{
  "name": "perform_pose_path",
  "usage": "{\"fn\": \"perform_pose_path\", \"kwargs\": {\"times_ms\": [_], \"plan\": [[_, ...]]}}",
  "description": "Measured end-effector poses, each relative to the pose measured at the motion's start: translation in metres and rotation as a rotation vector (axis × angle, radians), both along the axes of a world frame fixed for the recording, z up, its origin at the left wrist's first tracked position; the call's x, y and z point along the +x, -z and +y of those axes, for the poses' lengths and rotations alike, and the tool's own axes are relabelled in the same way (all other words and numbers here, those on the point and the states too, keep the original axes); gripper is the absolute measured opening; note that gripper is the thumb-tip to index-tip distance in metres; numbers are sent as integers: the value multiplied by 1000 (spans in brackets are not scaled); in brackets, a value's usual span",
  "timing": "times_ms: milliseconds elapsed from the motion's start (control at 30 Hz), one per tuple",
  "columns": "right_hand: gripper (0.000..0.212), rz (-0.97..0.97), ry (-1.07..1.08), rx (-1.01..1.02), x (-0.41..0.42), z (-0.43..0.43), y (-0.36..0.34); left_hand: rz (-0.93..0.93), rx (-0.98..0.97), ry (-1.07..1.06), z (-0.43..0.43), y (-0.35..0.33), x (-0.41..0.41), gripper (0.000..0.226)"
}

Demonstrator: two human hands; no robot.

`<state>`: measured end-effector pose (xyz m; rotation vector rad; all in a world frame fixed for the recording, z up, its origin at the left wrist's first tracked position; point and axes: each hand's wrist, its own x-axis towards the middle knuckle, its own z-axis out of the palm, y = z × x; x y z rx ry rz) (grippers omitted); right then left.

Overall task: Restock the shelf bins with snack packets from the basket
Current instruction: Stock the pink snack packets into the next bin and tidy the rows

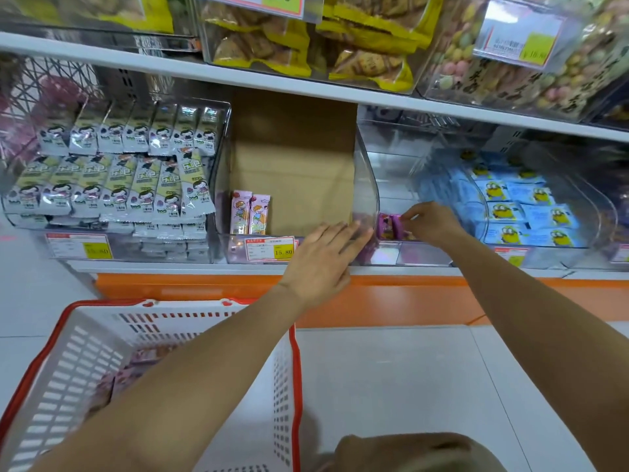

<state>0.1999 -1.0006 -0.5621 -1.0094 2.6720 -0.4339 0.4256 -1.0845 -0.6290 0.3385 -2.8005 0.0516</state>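
A white basket with a red rim [68, 362] sits on the floor at lower left, with pink snack packets [136, 366] in its bottom. My left hand [323, 264] reaches over it with straight fingers that touch the front right corner of the clear middle bin [366, 199]. That bin holds two upright pink packets [250, 212] at its left and a cardboard liner [292, 158]. My right hand [430, 221] is inside the neighbouring clear bin [422, 257] and pinches purple-pink packets [391, 226] standing at that bin's left end.
The left bin holds rows of green-and-white packets [109, 185]. Blue packets with yellow cartoon figures [517, 206] fill the bin to the right. An upper shelf [306, 86] carries bins of yellow biscuit bags and coloured sweets. An orange base strip [204, 287] runs below the shelf.
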Motion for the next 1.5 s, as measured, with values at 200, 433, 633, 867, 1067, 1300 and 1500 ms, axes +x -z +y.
{"fn": "perform_pose_path", "kwargs": {"times_ms": [200, 433, 633, 867, 1067, 1300, 1500], "plan": [[12, 77, -105, -287, 31, 20, -17, -6, 47, -12, 4, -10, 10, 69], [10, 26, -318, -576, 119, 35, -22, 117, 13, -88, 6, -13, 79, 56], [10, -123, -501, -464, 211, 12, 36, 43, 17, -304, -6, 29, 179, 51], [21, -229, -577, -239, 285, -22, 135, -259, 187, -557, -41, 87, 278, 70], [25, -257, -655, 18, 314, -36, 229, -426, 276, -696, -71, 135, 311, 74], [34, -344, -658, 287, 313, -36, 314, -409, 281, -772, -92, 179, 318, 77], [46, -266, -729, 430, 313, -40, 353, -398, 228, -765, -94, 206, 324, 74]]}}
